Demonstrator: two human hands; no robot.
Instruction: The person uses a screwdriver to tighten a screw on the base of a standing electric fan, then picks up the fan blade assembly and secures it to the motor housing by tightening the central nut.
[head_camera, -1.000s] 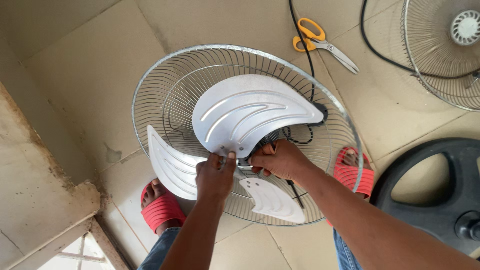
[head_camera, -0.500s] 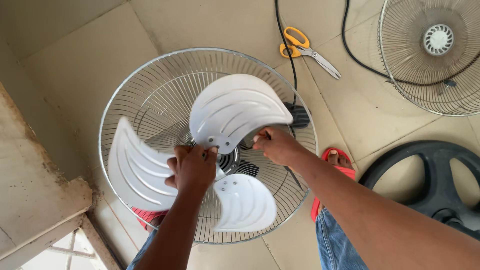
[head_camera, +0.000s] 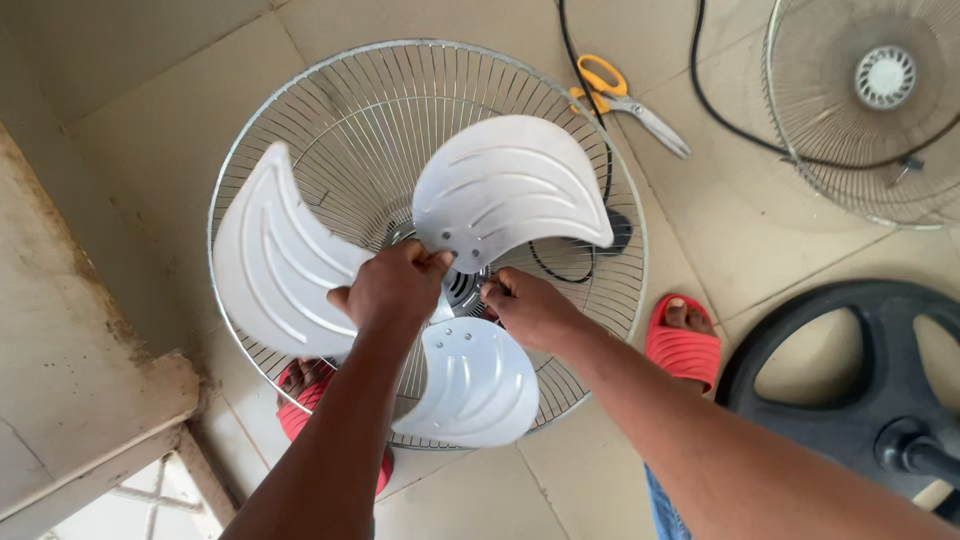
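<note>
Concrete ledge (head_camera: 70, 330), stained and worn, fills the left edge above a tiled floor (head_camera: 150, 110). Next to it a round wire fan guard (head_camera: 340, 110) is held up over the floor, with a white three-bladed fan blade (head_camera: 275, 265) sitting inside it. The left hand (head_camera: 385, 290) grips the blade at its hub, fingers (head_camera: 425, 262) curled and pressed on the base of the upper blade. Just beside it the right hand (head_camera: 530, 310) meets the hub from the other side, fingers bent in against the centre; whether they pinch anything there cannot be told. Red sandals (head_camera: 685, 345) show below the guard. Farther right lie yellow-handled scissors (head_camera: 620, 95), a black cable (head_camera: 720, 110), a second wire guard (head_camera: 870, 100) and a black round base (head_camera: 850, 370).
</note>
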